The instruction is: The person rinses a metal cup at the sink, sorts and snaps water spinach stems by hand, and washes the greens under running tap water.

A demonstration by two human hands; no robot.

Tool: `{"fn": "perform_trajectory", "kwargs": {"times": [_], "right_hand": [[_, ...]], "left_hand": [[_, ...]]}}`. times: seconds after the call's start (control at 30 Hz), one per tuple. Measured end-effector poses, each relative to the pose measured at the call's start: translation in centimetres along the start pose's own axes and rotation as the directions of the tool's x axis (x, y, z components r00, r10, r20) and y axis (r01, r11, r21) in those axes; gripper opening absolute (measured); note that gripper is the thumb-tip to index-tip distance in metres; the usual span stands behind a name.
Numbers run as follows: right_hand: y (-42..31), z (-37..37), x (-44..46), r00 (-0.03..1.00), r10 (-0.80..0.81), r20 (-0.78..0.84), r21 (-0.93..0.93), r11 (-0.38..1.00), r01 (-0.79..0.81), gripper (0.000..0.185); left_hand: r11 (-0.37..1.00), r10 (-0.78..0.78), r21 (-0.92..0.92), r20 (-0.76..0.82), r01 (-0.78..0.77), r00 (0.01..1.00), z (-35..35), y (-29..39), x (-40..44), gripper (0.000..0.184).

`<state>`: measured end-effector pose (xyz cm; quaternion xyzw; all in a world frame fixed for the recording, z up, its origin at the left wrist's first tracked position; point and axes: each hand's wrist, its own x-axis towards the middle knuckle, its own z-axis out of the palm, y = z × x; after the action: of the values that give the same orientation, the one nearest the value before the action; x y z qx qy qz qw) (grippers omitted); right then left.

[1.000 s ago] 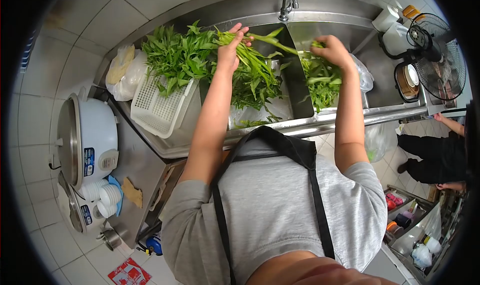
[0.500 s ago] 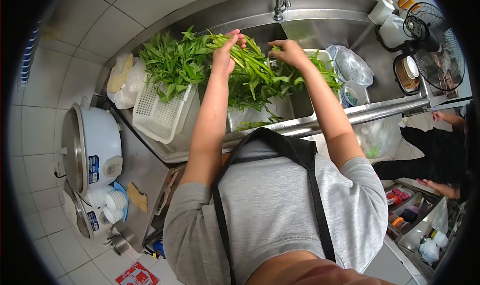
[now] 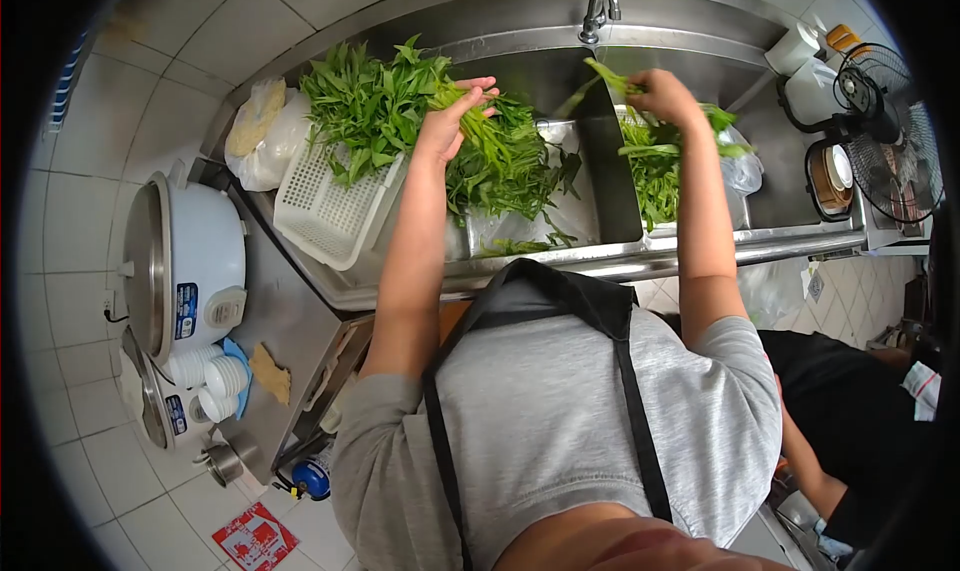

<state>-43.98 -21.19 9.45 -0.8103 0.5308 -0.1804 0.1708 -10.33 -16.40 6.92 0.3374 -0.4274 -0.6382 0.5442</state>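
Your right fingertips – hidden behind greens point(image 3: 655, 136); co-worker point(image 3: 840, 401) – cut off at right, head unseen.

The sink point(image 3: 590, 161) is smooth, shiny metal, and the tap point(image 3: 597, 13) above it is glossy metal. Left of centre, the basket point(image 3: 335, 203) is pale perforated plastic. The cooker point(image 3: 210, 261) at the left has a smooth body and a metal lid. The shirt point(image 3: 560, 421) is soft, matt cloth; the wall tiles point(image 3: 105, 151) look smooth, with a faint sheen.

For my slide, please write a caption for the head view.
Left hand holds a leafy bundle; right hand holds stems above the sink.
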Motion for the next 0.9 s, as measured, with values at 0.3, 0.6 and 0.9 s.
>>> {"fn": "perform_trajectory", "kwargs": {"times": [0.3, 0.6, 0.9], "right_hand": [[3.9, 1.0, -1.2, 0.946, 0.320, -0.056, -0.297, 0.899, -0.322, 0.022], [-6.4, 9.9, 2.0, 0.973, -0.136, 0.189, 0.421, 0.906, 0.045, 0.024], [-3.9, 7.3, 3.4, 0.977, -0.098, 0.189, 0.457, 0.890, 0.001, 0.018]], "left_hand": [[0.954, 0.116, -0.271, -0.053, -0.126, 0.992, -0.7, 1.0, -0.1, 0.016], [0.875, 0.201, -0.431, -0.094, -0.222, 0.975, -0.1, 0.2, 0.6, 0.017], [0.988, 0.072, 0.144, -0.152, -0.050, 0.986, -0.3, -1.8, 0.6, 0.033]]}}
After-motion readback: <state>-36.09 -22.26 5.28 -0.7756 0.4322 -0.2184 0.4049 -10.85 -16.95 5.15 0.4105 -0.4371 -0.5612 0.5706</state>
